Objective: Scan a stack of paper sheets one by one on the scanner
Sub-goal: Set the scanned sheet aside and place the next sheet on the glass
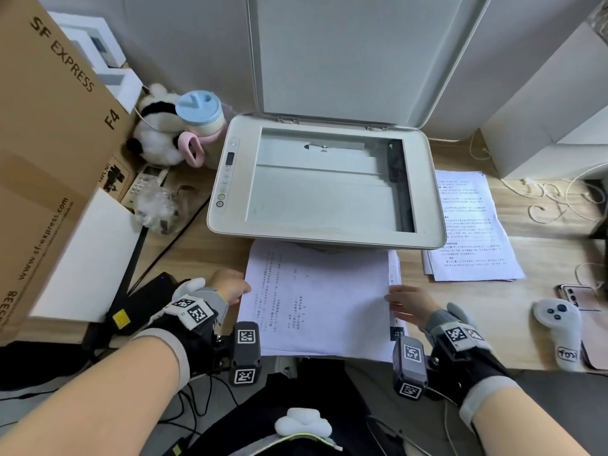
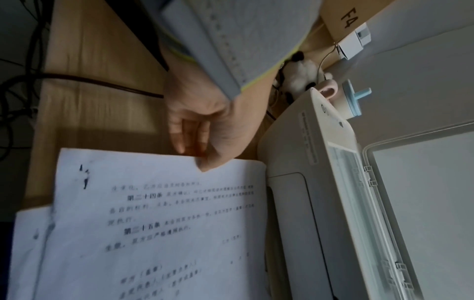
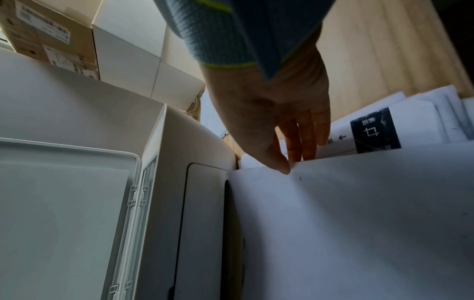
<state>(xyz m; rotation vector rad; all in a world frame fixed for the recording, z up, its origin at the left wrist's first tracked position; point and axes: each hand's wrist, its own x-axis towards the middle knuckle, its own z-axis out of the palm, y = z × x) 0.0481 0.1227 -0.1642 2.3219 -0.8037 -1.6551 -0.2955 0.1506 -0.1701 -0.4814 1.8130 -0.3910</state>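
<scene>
Both hands pinching the top sheet [image 1: 316,301], left hand [image 1: 230,287] and right hand [image 1: 408,302] at opposite edges; it's light and floppy, so edge grips keep it flat.

Scanner [image 1: 329,240]: matt off-white plastic; glass [image 1: 316,195] smooth, glossy. Sheet [image 1: 329,304]: thin matt white paper, printed. Desk [image 1: 460,324]: pale wood grain, matt. Box [image 1: 42,133]: brown cardboard. Toy [image 1: 154,139]: fuzzy plush.

Grey, yellow-trimmed wrist cuffs [image 1: 214,299]; black straps; square-coded tags.
</scene>
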